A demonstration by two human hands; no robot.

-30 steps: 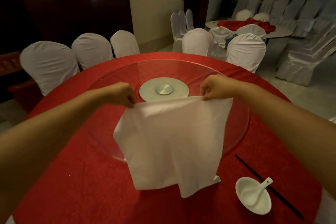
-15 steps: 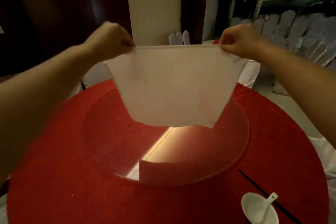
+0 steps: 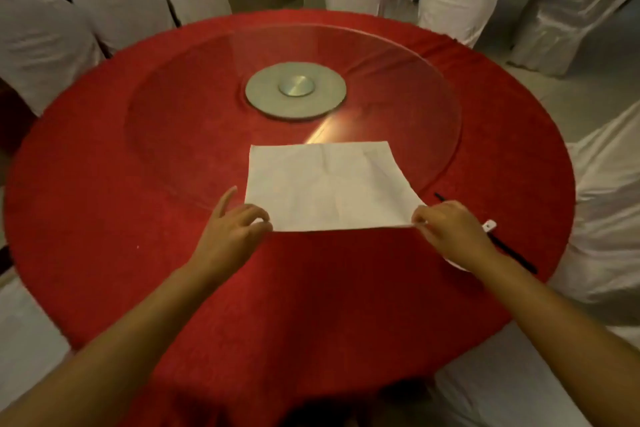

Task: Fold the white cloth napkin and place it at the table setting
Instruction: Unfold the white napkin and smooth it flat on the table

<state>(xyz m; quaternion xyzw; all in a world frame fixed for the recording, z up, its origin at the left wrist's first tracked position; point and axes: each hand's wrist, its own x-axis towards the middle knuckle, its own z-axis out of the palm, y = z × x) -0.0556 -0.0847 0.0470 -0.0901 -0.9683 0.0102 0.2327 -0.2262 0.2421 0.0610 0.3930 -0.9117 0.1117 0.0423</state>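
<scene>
The white cloth napkin [image 3: 325,184] lies spread flat, its far half on the glass turntable [image 3: 398,87] and its near edge on the red tablecloth [image 3: 311,288]. My left hand [image 3: 230,236] pinches the near left corner, index finger raised. My right hand [image 3: 450,232] pinches the near right corner. The white bowl with its spoon [image 3: 489,226] is mostly hidden behind my right hand, and black chopsticks [image 3: 512,253] lie just to the right of it.
A round metal hub [image 3: 296,90] sits at the turntable's centre. White-covered chairs [image 3: 117,0] ring the table's far side, and another [image 3: 609,211] stands at the right. Further covered chairs crowd the back right.
The napkin was held up stretched in the air by its top corners; now it lies flat on the table, and both hands have come down to its near corners.
</scene>
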